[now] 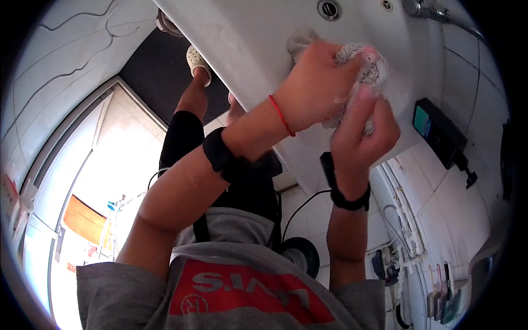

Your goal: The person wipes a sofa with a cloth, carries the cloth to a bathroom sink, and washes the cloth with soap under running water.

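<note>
A wet cloth (375,71) covered in white suds is bunched between my two hands, over a white basin (247,33). My left hand (324,82), with a red string at the wrist, is closed on the upper left of the cloth. Lower down and to the right, my right hand (366,132) grips it with thumb and fingers pressed together. A little pink shows through the foam near the top. Behind my left hand lies a greyish wet lump of fabric (301,41). I cannot tell whether it joins the cloth.
A round drain (329,10) and a metal tap fitting (423,10) are at the top. A black device with a screen (440,132) stands at the right beside the tiled wall. Pipes (404,225) run below. A doorway (93,165) opens at the left.
</note>
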Demonstrator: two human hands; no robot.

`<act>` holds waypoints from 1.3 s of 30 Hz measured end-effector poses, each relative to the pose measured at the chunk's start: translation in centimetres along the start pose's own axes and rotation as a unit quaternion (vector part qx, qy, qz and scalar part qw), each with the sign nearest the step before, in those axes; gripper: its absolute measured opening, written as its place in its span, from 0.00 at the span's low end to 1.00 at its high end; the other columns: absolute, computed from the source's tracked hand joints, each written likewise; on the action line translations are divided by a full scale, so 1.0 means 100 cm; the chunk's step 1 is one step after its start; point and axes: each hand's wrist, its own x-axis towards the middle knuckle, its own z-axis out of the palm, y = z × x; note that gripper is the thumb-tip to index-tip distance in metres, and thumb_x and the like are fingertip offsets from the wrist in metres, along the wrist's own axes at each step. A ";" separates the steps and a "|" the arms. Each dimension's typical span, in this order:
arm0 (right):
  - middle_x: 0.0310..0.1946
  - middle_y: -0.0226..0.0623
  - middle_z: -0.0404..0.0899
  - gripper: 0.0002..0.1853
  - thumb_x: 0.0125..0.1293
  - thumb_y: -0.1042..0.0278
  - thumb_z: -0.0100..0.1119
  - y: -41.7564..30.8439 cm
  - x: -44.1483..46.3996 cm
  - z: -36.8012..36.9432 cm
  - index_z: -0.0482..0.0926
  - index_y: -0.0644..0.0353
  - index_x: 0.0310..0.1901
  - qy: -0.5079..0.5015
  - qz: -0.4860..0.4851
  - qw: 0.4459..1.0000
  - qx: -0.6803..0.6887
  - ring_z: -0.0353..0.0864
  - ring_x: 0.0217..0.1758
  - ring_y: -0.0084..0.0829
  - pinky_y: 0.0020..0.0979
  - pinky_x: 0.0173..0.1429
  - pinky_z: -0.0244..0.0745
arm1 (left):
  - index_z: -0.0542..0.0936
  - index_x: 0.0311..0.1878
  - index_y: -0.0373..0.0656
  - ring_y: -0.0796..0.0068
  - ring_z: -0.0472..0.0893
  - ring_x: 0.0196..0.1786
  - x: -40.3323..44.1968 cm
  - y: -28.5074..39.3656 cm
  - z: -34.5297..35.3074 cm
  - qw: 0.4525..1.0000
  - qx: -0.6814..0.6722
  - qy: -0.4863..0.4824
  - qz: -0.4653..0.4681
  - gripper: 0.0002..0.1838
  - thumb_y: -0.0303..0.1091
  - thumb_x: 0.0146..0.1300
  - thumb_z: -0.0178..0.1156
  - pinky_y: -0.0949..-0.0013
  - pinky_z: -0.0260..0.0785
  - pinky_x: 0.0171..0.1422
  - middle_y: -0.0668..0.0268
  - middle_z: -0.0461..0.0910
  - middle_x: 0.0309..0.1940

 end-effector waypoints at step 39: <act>0.18 0.22 0.72 0.20 0.77 0.55 0.52 0.018 0.000 0.012 0.78 0.57 0.28 0.108 0.218 0.949 0.202 0.66 0.19 0.18 0.26 0.24 0.61 | 0.83 0.43 0.40 0.65 0.78 0.21 0.026 -0.017 0.029 0.891 0.372 0.055 0.255 0.16 0.44 0.72 0.56 0.64 0.68 0.22 0.58 0.77 0.20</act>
